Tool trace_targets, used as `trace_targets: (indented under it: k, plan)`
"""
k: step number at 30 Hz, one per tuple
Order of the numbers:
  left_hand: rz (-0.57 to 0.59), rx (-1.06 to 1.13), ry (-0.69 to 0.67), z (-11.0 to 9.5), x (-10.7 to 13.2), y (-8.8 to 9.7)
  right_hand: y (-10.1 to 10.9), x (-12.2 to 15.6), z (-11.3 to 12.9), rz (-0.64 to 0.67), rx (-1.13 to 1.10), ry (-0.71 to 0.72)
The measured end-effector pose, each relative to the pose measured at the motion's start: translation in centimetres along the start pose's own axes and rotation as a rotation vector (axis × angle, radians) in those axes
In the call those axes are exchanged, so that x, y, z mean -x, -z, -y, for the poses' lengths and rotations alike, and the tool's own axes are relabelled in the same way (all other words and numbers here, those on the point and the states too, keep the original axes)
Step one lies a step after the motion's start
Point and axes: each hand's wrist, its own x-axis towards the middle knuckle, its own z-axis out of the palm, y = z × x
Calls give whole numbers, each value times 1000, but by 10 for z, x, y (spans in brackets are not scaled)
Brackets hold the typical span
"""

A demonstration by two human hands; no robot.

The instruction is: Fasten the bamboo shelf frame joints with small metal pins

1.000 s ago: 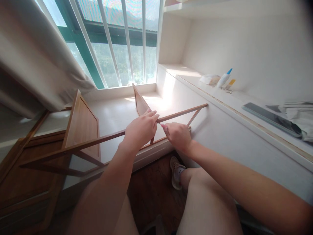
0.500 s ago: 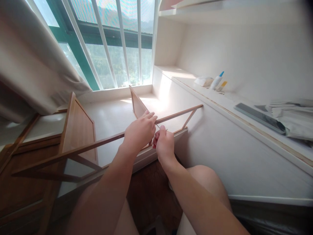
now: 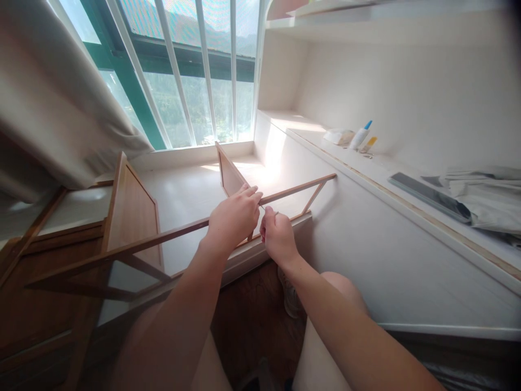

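A wooden shelf frame (image 3: pixel 134 217) lies on its side across a white window platform (image 3: pixel 191 190). My left hand (image 3: pixel 234 217) is wrapped over the frame's long top rail (image 3: pixel 297 190), near its middle. Right beside it, my right hand (image 3: pixel 277 236) is closed in a pinch on a thin metal tool (image 3: pixel 268 209) whose tip meets the rail under my left fingers. The tool is too small to name. Two wooden end panels (image 3: pixel 230 174) of the frame stand upright on the platform.
A barred window (image 3: pixel 195 76) and a pale curtain (image 3: pixel 52 108) are at the back left. On the white ledge (image 3: pixel 391 179) to the right lie a tube (image 3: pixel 360 136), a phone (image 3: pixel 431 195) and folded paper (image 3: pixel 484 195). My knees and a shoe (image 3: pixel 291 298) are below, over dark wooden floor.
My right hand drew in from the right toward my left hand and turned, now pinching the thin tool just beside it. My left hand stayed on the rail.
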Motion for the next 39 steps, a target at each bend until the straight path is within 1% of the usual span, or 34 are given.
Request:
trace_targets:
  k: [3, 10, 14, 17, 20, 22, 25, 27, 33, 36, 39]
  plan:
    - [-2, -3, 1, 0, 0, -1, 4, -2, -3, 17, 56, 59]
    - [18, -16, 1, 0, 0, 1, 13, -10, -8, 102, 147, 236]
    - [30, -7, 21, -1, 0, 1, 19, -16, -13, 117, 229, 338]
    - [27, -4, 32, -1, 0, 1, 24, -23, -19, 139, 383, 468]
    - [23, -9, 30, -1, -1, 0, 34, -33, -23, 204, 540, 605]
    - [16, -11, 29, -1, -1, 0, 41, -38, -22, 242, 658, 658]
    - [9, -14, 33, 0, -2, -1, 48, -37, -14, 249, 866, 672]
    - [5, -15, 32, 0, -1, -1, 50, -33, -10, 233, 917, 648]
    - [-6, -19, 26, 0, 0, 0, 47, -18, -14, 161, 845, 560]
    - [-11, -14, 26, -1, 0, -1, 45, -17, -15, 108, 815, 541]
    - [-14, 0, 33, -1, 0, -1, 42, -18, -12, 82, 761, 503]
